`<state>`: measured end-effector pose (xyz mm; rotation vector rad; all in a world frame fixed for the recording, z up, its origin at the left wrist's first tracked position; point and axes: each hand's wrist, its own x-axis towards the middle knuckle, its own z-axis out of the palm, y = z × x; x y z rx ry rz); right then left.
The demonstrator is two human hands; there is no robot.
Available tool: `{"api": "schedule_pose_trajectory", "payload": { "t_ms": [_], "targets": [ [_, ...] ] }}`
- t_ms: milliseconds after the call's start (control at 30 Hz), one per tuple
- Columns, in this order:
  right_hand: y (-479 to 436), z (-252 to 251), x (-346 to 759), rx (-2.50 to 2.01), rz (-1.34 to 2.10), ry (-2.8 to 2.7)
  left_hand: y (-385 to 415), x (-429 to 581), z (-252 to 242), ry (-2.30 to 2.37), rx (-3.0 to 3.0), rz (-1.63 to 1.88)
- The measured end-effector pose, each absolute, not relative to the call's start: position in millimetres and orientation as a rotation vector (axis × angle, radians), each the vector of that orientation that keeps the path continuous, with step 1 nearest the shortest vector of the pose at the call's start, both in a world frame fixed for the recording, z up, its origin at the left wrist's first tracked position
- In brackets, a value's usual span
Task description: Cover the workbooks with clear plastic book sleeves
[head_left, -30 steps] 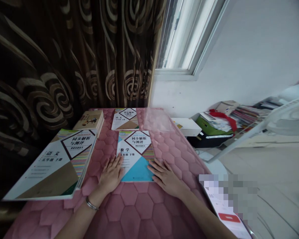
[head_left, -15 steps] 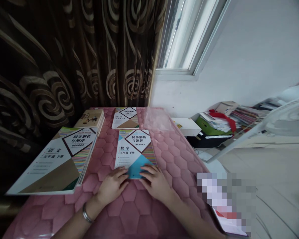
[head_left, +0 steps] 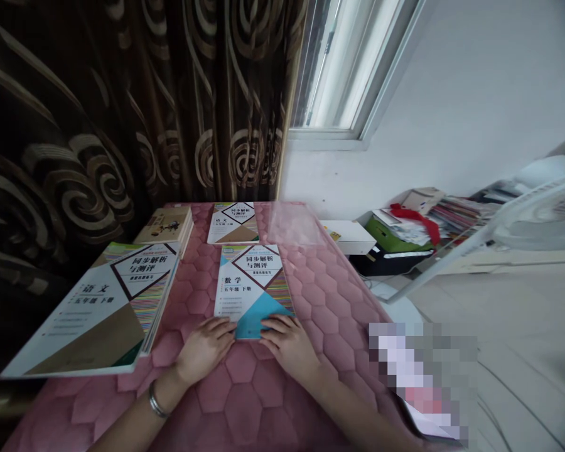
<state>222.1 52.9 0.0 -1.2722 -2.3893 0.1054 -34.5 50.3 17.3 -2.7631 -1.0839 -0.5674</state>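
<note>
A workbook with a white and blue cover (head_left: 249, 282) lies flat in the middle of the pink padded surface (head_left: 240, 402). At its near left corner rests my left hand (head_left: 207, 348), fingers loosely curved and slightly apart, a silver bracelet on the wrist. My right hand (head_left: 287, 345) lies over the near right part of the cover, fingers spread on the blue area. Neither hand grips the book. To the left is a larger-looking workbook with a brown and white cover (head_left: 94, 307), on top of other books. Another workbook (head_left: 234, 223) lies behind the middle one.
A tan book stack (head_left: 162, 226) stands at the back left by the dark curtain (head_left: 145, 94). A clear plastic sheet (head_left: 294, 224) lies at the back. Right of the surface are a white box (head_left: 351, 237), piled papers (head_left: 400, 226) and a white fan (head_left: 541, 207).
The whole view has shifted slightly, so things sit a little further left. Both hands remain at the near edge of the middle workbook.
</note>
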Motion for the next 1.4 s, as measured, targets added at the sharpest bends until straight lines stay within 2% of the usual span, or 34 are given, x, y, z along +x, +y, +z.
{"api": "schedule_pose_trajectory", "payload": {
  "t_ms": [333,833,1067,1233,1400],
  "targets": [
    [44,-2,292,-1.442,0.056,-2.317,50,-69,21,-1.264,-2.816,-0.585],
    [40,-4,299,-1.511,0.026,-2.284,46,-68,16,-1.249,-2.839,-0.786],
    [34,24,248,-1.415,0.059,-2.349,39,-31,30,-1.526,-2.739,-0.698],
    [41,18,187,-1.237,0.193,-2.419,46,-7,33,-1.468,-2.795,-0.602],
    [51,9,187,-1.254,0.195,-2.433,51,-31,28,-1.375,-2.85,-0.609]
  ]
}}
